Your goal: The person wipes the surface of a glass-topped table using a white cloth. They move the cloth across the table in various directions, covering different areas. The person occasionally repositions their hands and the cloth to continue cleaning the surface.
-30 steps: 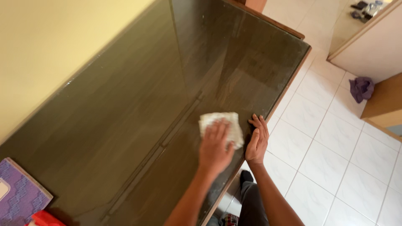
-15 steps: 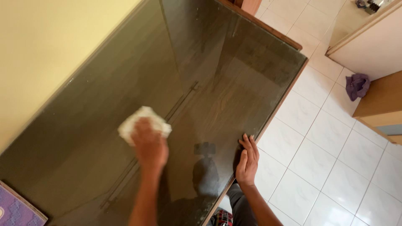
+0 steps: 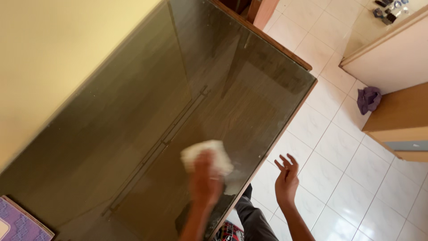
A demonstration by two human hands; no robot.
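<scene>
Cloth (image 3: 207, 156) — white and crumpled — lies flat on the dark glass table top (image 3: 133, 129), close to the near edge. The left hand (image 3: 205, 183) presses down on it with the fingers spread over the back half of the cloth. The hand looks blurry, so it is moving fast. Half a second ago the cloth was far out in the middle of the glass, near the long seam that runs down the table. Now it has come back toward the person, so that strip of glass has been rubbed across.

The right hand (image 3: 286, 178) has changed too. Before, it lay flat on the wooden edge of the table. Now it is up in the air beside the edge, over the white floor tiles (image 3: 339, 147), open, fingers apart, holding nothing.

The glass shows some pale smears and specks, mostly near the far corner and along the wall side — I think those parts need more wiping.

Further out, a purple patterned book (image 3: 20, 221) sits at the near left corner of the table. A purple rag (image 3: 368, 99) lies on the floor by a wooden cabinet (image 3: 397, 116).
</scene>
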